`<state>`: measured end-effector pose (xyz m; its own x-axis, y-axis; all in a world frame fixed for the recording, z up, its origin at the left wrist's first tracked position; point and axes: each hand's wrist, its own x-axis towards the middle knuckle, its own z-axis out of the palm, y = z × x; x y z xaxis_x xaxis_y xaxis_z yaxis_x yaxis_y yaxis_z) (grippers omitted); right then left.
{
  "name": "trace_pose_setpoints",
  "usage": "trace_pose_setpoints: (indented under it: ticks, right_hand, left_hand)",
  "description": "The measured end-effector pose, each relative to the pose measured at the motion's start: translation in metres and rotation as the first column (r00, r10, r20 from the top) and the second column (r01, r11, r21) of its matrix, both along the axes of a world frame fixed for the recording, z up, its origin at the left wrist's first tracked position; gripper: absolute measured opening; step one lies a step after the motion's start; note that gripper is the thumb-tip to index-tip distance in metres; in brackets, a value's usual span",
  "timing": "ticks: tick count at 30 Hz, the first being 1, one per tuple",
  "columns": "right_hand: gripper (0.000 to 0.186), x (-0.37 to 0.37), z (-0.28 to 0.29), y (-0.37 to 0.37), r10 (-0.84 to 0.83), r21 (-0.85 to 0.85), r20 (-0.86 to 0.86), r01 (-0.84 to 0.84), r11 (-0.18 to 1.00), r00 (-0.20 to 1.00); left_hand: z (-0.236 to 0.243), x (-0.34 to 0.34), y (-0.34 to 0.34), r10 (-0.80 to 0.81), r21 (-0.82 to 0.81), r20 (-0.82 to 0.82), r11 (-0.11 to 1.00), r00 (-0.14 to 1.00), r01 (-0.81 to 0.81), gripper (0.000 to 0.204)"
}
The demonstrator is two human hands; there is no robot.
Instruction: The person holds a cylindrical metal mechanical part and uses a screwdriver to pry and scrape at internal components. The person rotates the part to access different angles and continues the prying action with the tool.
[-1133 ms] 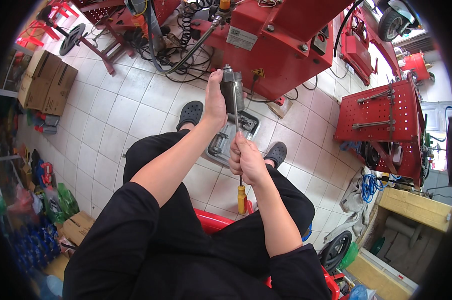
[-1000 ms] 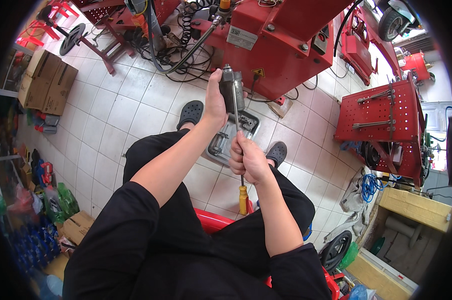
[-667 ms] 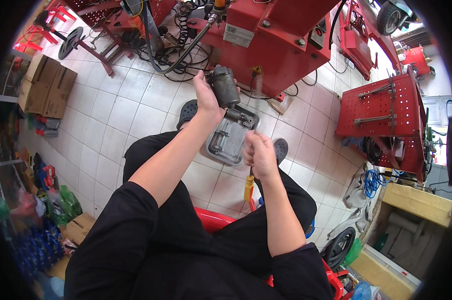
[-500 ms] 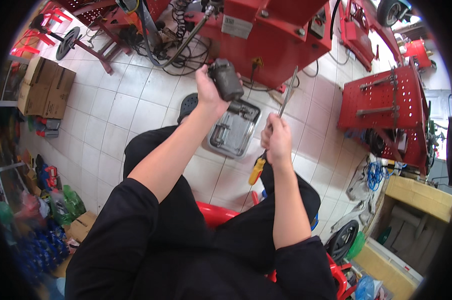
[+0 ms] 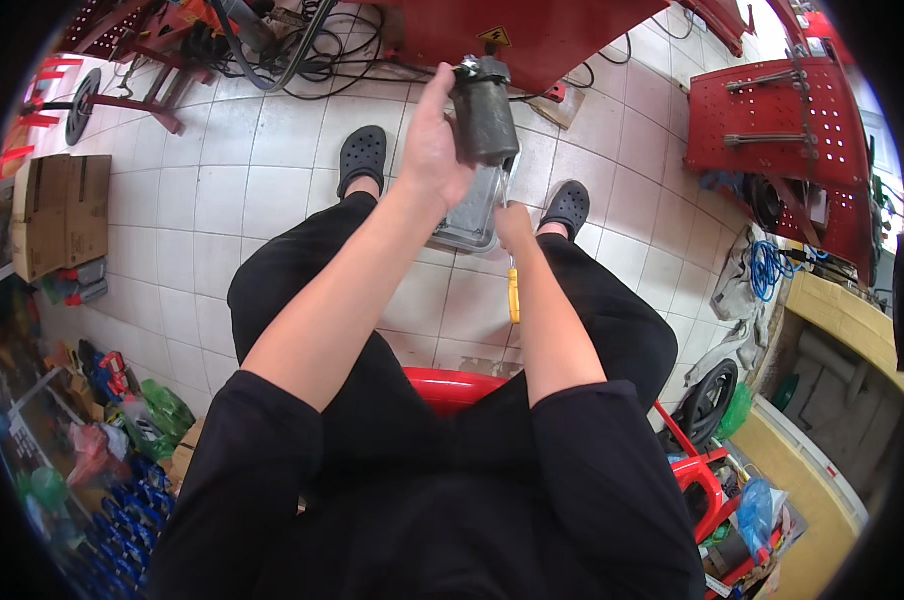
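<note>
My left hand (image 5: 434, 150) holds up a dark grey metal cylinder (image 5: 488, 122), its narrower, knobbed end uppermost. It looks like a motor housing, but its exact kind is unclear. My right hand (image 5: 515, 228) is closed around the shaft of a screwdriver, whose yellow handle (image 5: 514, 296) hangs below the fist. The shaft points up toward the cylinder's lower end; whether its tip touches cannot be made out. Behind both hands a metal tray (image 5: 469, 222) lies on the tiled floor, largely covered by the cylinder and my hands.
A red machine (image 5: 532, 35) stands ahead, with black cables (image 5: 322, 65) on the floor to its left. To the right is a red perforated stand (image 5: 772, 150) carrying long tools. Cardboard boxes (image 5: 62, 215) are at the left. A red stool (image 5: 452, 388) is under me.
My right hand has come left and in under the cylinder, bringing the screwdriver along. The cylinder is now more upright. The view has tilted, showing both my shoes.
</note>
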<state>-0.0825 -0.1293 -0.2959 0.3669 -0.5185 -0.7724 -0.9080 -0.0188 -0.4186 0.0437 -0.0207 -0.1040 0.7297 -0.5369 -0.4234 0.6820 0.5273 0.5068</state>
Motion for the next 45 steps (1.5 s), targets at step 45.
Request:
trace_pose_setpoints:
  ticks: [45]
  right_hand:
    - [0.031,-0.021,-0.185,0.032,0.13,-0.269,-0.345,-0.23,0.935,0.93]
  left_hand:
    - [-0.039,-0.011,-0.01,0.009,0.312,-0.196,0.948,0.981,0.054,0.067]
